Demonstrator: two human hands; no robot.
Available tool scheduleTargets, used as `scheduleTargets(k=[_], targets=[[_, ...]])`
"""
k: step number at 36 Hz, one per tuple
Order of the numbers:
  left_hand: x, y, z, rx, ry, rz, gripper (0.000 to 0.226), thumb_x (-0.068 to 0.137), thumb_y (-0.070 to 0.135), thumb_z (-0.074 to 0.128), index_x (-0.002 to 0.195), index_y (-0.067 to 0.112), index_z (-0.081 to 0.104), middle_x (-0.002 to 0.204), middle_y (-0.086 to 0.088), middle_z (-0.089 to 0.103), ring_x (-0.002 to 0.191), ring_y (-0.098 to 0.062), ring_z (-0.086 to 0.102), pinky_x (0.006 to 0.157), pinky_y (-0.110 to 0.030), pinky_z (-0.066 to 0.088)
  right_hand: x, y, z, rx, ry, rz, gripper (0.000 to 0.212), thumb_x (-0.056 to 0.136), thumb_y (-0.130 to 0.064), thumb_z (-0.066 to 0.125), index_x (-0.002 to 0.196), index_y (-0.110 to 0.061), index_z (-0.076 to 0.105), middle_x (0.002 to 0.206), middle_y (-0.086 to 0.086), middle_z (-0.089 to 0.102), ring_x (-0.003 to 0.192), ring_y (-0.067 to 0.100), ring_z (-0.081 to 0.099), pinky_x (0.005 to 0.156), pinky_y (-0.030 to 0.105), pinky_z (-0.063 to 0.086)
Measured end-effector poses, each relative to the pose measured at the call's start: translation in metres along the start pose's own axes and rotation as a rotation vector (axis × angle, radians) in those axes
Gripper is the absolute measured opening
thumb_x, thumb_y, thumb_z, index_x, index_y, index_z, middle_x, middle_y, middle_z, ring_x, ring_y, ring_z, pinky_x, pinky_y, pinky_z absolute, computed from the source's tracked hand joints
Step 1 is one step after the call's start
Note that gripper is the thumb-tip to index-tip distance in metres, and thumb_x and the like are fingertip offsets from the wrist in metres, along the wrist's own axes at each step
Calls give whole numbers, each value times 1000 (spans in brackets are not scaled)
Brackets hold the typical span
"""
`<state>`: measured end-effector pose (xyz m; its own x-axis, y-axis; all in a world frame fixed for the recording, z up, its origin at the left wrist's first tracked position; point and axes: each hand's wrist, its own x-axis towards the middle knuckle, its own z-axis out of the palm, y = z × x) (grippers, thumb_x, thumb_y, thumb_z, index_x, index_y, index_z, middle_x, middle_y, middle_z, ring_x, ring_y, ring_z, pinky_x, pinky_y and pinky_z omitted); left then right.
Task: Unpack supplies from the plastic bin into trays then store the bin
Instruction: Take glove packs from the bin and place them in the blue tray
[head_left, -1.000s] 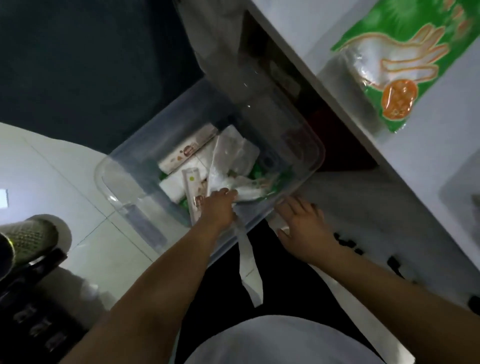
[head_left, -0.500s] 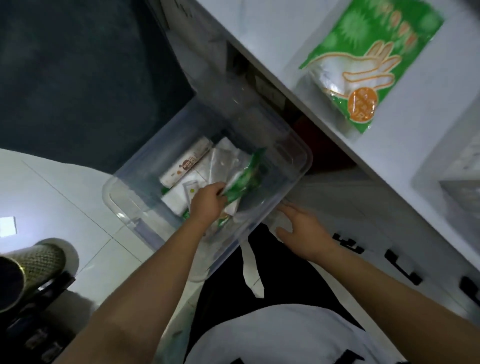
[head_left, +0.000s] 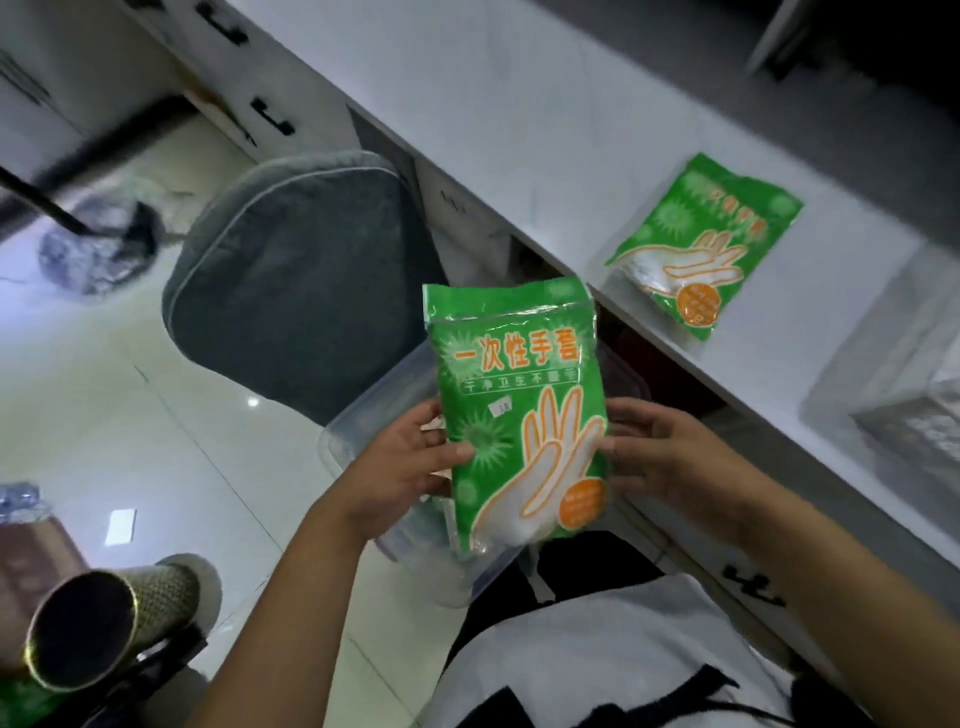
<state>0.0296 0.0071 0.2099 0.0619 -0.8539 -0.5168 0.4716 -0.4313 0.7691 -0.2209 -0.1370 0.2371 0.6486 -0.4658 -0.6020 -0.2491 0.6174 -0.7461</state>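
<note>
A green packet of disposable gloves (head_left: 519, 405) is held upright in front of me, above the clear plastic bin (head_left: 363, 410). My left hand (head_left: 400, 473) grips the packet's left edge and my right hand (head_left: 660, 462) grips its right edge. The bin sits low on my lap and its contents are mostly hidden behind the packet and hands. A second identical green glove packet (head_left: 701, 244) lies flat on the white counter (head_left: 519, 130). A clear tray (head_left: 893, 384) stands at the counter's right end.
A grey padded chair (head_left: 291, 270) stands just beyond the bin. White cabinets with black handles (head_left: 270, 117) run under the counter. A gold-mesh cylinder (head_left: 104, 623) is at lower left on the tiled floor.
My left hand lifted the green glove packet out of the bin. My right hand left the bin's rim and took the packet's other edge. The view tilted up toward the counter.
</note>
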Motion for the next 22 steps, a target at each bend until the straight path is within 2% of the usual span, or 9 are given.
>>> scheduleTargets(k=[3,8,12,15,19,22], targets=[[5,8,14,19,-77,30,45,80,9,72,120,29,66,109,-8,74,93,-24,72,68,-39,54,-19,-10,-4,33,-8,-93,42,69,-9,78,111,-15,72,110,13,74,95,24,73,70,34,60],[17,18,42,56,-199,36,44,81,10,71,120,29,67,114,-9,72,95,-24,71,68,-39,58,-53,-18,-13,-5,84,-204,41,77,-1,71,117,-10,68,111,15,73,95,28,72,71,38,61],[29,29,68,54,-273,46,47,79,14,74,124,24,66,122,-12,69,102,-27,69,72,-40,61,-77,-29,-20,-14,157,-322,42,82,10,63,122,-2,62,103,16,75,88,23,74,65,28,58],[40,36,90,85,-276,50,46,79,12,73,124,24,67,127,-14,66,105,-28,68,75,-43,59,-93,-38,-25,26,191,-393,40,84,16,57,120,-2,61,98,18,76,83,22,74,64,27,58],[54,50,125,132,-303,66,45,82,6,70,126,19,66,124,-14,67,103,-27,69,70,-38,61,-108,-46,-39,88,316,-458,38,85,17,56,110,-10,67,81,13,76,67,19,73,53,24,56],[66,69,156,175,-265,106,50,79,5,72,126,21,65,117,-15,67,95,-27,69,63,-33,58,-118,-58,-59,108,406,-497,37,82,14,61,108,-11,69,84,15,76,67,23,73,50,27,56]])
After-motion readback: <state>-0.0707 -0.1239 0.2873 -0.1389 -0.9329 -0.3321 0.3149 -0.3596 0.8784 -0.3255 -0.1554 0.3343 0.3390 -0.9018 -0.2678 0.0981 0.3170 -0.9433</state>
